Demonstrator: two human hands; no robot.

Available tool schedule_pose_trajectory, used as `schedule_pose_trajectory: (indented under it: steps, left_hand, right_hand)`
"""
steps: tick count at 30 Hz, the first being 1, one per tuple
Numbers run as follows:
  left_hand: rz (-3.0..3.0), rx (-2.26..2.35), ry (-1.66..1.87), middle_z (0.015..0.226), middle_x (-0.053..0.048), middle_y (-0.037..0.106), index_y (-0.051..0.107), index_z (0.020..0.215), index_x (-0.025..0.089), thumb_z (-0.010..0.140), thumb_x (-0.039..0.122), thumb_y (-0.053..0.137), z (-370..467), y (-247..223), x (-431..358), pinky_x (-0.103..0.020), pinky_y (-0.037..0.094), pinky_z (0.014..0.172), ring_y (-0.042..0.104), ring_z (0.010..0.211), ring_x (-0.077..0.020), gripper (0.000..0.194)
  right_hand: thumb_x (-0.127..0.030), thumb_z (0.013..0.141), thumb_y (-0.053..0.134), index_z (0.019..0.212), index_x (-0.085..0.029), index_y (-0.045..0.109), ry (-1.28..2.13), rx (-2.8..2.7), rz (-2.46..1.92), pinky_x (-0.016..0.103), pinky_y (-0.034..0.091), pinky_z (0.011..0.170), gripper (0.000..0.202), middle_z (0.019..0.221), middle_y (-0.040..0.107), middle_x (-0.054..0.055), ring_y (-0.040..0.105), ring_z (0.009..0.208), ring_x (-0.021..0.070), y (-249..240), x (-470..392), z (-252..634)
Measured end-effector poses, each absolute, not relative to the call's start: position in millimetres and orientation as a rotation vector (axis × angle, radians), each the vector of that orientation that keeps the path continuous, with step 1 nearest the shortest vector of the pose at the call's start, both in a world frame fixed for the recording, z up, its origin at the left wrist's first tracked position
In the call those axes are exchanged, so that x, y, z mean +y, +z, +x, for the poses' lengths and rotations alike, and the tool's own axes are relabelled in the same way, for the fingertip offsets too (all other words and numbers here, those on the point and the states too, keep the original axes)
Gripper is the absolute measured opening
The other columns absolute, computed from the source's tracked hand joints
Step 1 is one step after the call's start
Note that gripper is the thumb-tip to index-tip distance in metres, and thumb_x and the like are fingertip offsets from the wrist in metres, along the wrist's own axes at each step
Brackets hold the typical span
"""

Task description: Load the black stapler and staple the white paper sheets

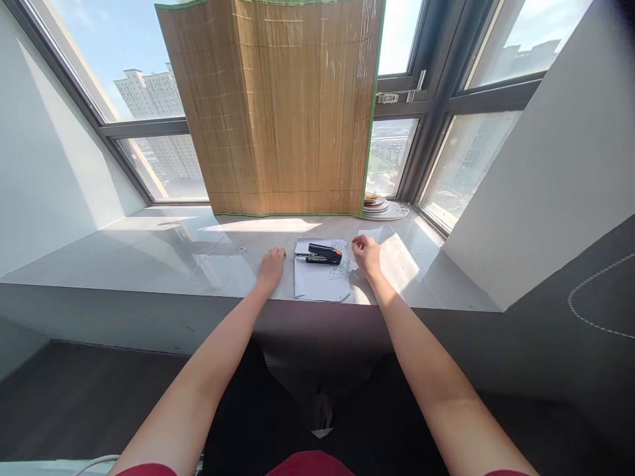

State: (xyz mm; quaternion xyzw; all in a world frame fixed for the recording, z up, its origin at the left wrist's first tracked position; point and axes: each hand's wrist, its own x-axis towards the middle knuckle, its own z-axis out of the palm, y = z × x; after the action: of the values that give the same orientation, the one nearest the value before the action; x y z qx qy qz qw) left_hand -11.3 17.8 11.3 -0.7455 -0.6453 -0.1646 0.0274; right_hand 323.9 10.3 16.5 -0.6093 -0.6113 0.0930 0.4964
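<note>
A black stapler with an orange part (325, 254) lies on a stack of white paper (321, 284), which has handwriting along its right side. To the left of the paper, my left hand (272, 262) rests on the sill with its fingers curled together; anything inside them is too small to tell. My right hand (366, 252) is just right of the paper, thumb and forefinger pinched together, and I cannot make out anything between them. Neither hand touches the stapler.
The pale, glossy window sill (149, 264) carries the paper. A bamboo mat (297, 119) stands against the window behind it. Stacked plates (384, 209) sit at the mat's right corner. White walls slope in on both sides.
</note>
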Motion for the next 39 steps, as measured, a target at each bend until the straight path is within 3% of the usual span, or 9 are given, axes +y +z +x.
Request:
schedule_pose_trajectory:
  steps: [4, 6, 8, 12, 15, 20, 25, 39]
  left_hand:
    - [-2.330, -1.880, -0.641, 0.122, -0.015, 0.071, 0.068, 0.134, 0.021, 0.105, 0.001, 0.039, 3, 14, 4, -0.037, 0.053, 0.096, 0.068, 0.115, -0.0294, 0.045]
    - [-2.363, -1.845, -0.720, 0.124, -0.014, 0.069, 0.066, 0.140, 0.022, 0.102, -0.004, 0.037, 9, 16, 3, -0.035, 0.054, 0.089, 0.069, 0.112, -0.0283, 0.054]
    - [-2.386, -1.838, -0.790, 0.123, -0.014, 0.068, 0.069, 0.137, 0.022, 0.101, -0.006, 0.038, 15, 16, 3, -0.034, 0.054, 0.085, 0.070, 0.106, -0.0269, 0.055]
    - [-2.487, -1.725, -0.901, 0.123, -0.013, 0.070, 0.073, 0.127, 0.021, 0.107, 0.005, 0.051, 20, 11, 5, -0.033, 0.055, 0.090, 0.072, 0.109, -0.0262, 0.034]
    - [-2.604, -1.590, -0.890, 0.122, -0.011, 0.071, 0.074, 0.123, 0.022, 0.108, 0.009, 0.055, 21, 7, 6, -0.034, 0.055, 0.095, 0.071, 0.114, -0.0260, 0.027]
    - [-2.625, -1.563, -0.954, 0.121, -0.013, 0.076, 0.067, 0.139, 0.018, 0.107, 0.009, 0.059, 21, 7, 10, -0.040, 0.052, 0.108, 0.070, 0.119, -0.0271, 0.035]
    - [-2.694, -1.507, -0.912, 0.115, -0.011, 0.079, 0.075, 0.115, 0.020, 0.104, 0.008, 0.061, 21, 10, 13, -0.042, 0.052, 0.107, 0.068, 0.114, -0.0276, 0.021]
    - [-2.694, -1.611, -0.818, 0.126, -0.012, 0.074, 0.072, 0.114, 0.020, 0.105, 0.009, 0.058, 21, 12, 10, -0.042, 0.046, 0.105, 0.063, 0.126, -0.0293, 0.020]
  right_hand:
    - [-0.050, 0.096, 0.063, 0.121, -0.025, 0.069, 0.377, -1.703, -1.172, 0.040, 0.056, 0.091, 0.036, 0.120, 0.075, 0.010, 0.068, 0.108, 0.0277, 17, 5, 297]
    - [-0.049, 0.092, 0.071, 0.127, -0.026, 0.067, 0.428, -1.855, -1.089, 0.044, 0.056, 0.098, 0.042, 0.126, 0.074, 0.010, 0.068, 0.114, 0.0297, 14, 6, 288]
    - [-0.040, 0.089, 0.074, 0.128, -0.027, 0.066, 0.433, -1.961, -1.113, 0.046, 0.055, 0.103, 0.041, 0.121, 0.075, 0.009, 0.069, 0.114, 0.0306, 10, 8, 286]
    - [-0.028, 0.090, 0.072, 0.127, -0.026, 0.066, 0.377, -2.000, -1.207, 0.046, 0.055, 0.099, 0.038, 0.112, 0.074, 0.009, 0.069, 0.105, 0.0305, 3, 13, 290]
    - [-0.028, 0.089, 0.073, 0.126, -0.024, 0.067, 0.340, -2.023, -1.203, 0.044, 0.055, 0.097, 0.038, 0.110, 0.073, 0.010, 0.067, 0.102, 0.0303, 0, 13, 292]
    - [-0.027, 0.088, 0.074, 0.123, -0.024, 0.068, 0.320, -2.042, -1.163, 0.044, 0.054, 0.096, 0.036, 0.110, 0.071, 0.011, 0.065, 0.100, 0.0301, 1, 8, 292]
    - [-0.027, 0.086, 0.074, 0.122, -0.024, 0.069, 0.320, -2.039, -1.150, 0.046, 0.054, 0.096, 0.037, 0.110, 0.071, 0.011, 0.063, 0.100, 0.0316, 4, 4, 292]
    - [-0.029, 0.087, 0.073, 0.124, -0.023, 0.070, 0.348, -2.049, -1.132, 0.045, 0.054, 0.096, 0.038, 0.111, 0.070, 0.011, 0.064, 0.099, 0.0310, 4, 3, 292]
